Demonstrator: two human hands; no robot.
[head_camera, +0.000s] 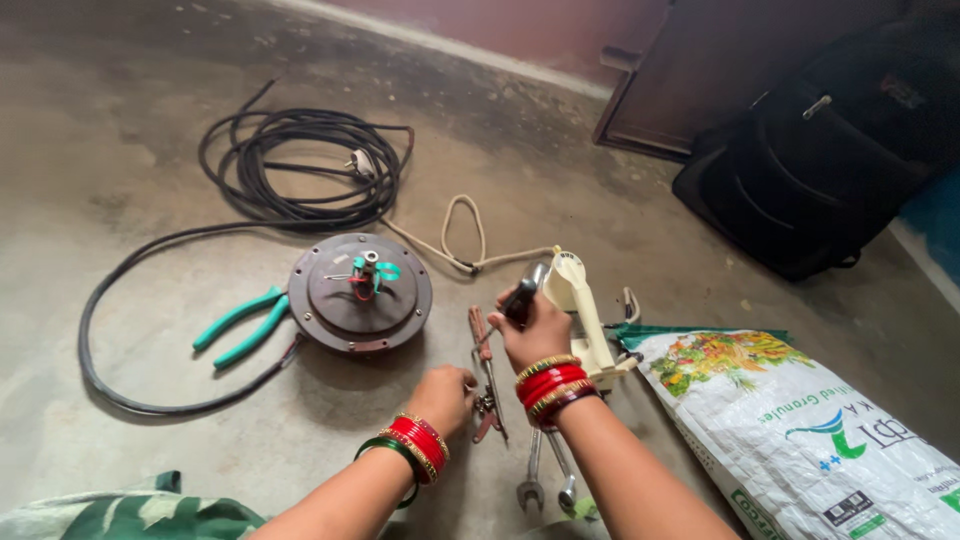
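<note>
White woven sack (800, 440) lies beside right hand (535, 330) gripping tool (522, 298).

A bare grey concrete floor (120, 150) carries everything. Ahead of the left hand (440, 398) lies a round brown motor housing (360, 292), with green-handled pliers (243, 325) just beside it on the far left. Beyond these sits a coiled black cable (290, 170). Between the two hands lies a red-handled tool (484, 365), and spanners (545, 480) lie nearer the person. Right of the right hand (535, 325) lies a white printed sack (800, 440), and a black backpack (820, 150) rests well beyond it.
</note>
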